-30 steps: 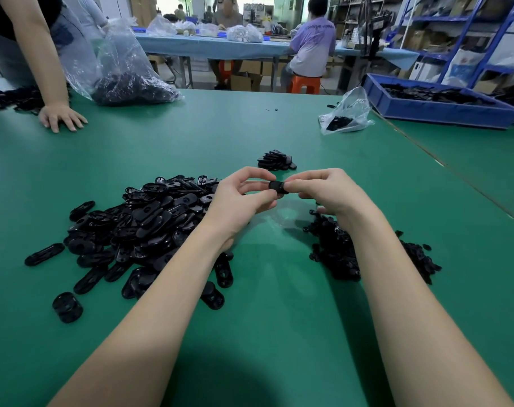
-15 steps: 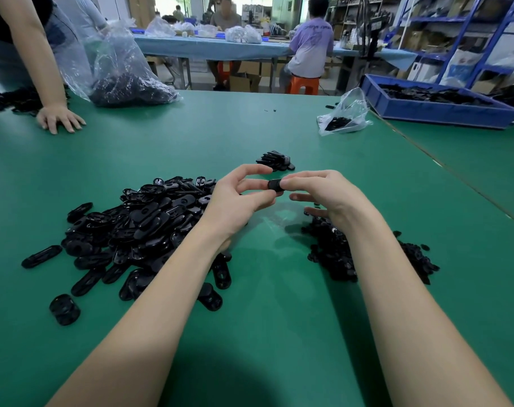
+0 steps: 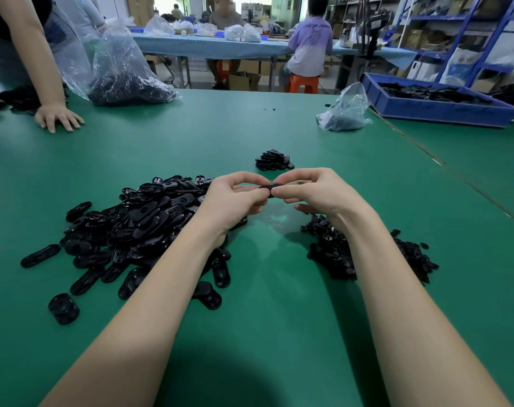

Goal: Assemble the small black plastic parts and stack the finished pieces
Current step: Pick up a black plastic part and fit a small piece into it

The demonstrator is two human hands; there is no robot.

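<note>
My left hand (image 3: 235,201) and my right hand (image 3: 314,190) meet above the green table (image 3: 264,333) and together pinch one small black plastic part (image 3: 268,190), mostly hidden by the fingertips. A big pile of oval black parts (image 3: 132,227) lies to the left under my left forearm. A pile of smaller black parts (image 3: 338,254) lies to the right under my right wrist. A small stack of finished pieces (image 3: 273,160) sits just beyond my hands.
Another person's hand (image 3: 57,117) rests on the table at far left beside a clear bag of black parts (image 3: 123,80). A smaller clear bag (image 3: 345,111) and a blue crate (image 3: 434,101) stand at the back right. People sit at a far table.
Both hands have stayed at the same spot, and their fingertips have closed in tighter around the black part, hiding more of it.
</note>
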